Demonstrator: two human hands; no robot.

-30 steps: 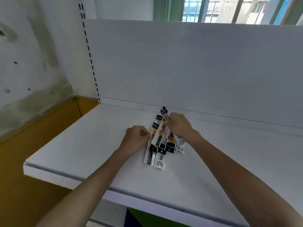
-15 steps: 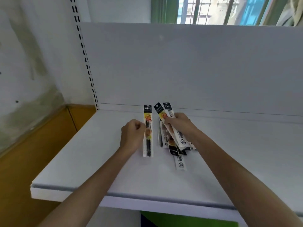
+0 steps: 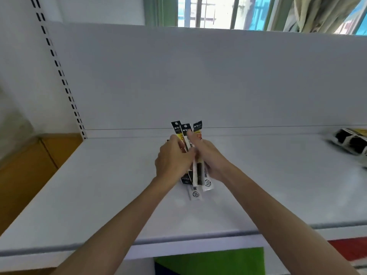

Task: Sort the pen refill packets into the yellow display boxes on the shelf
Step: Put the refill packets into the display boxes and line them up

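Pen refill packets (image 3: 186, 133): one bundle, gripped by both hands above the white shelf (image 3: 99, 185).
Bundle near upright, black header tabs uppermost. Left hand (image 3: 172, 161) curled round its left side, right hand (image 3: 210, 157) round its right, one finger stretched up the front. Single loose packet (image 3: 195, 194) flat on the shelf just under the bundle. Well right of the bundle: blurred display box (image 3: 351, 138), yellow-edged, dark contents.
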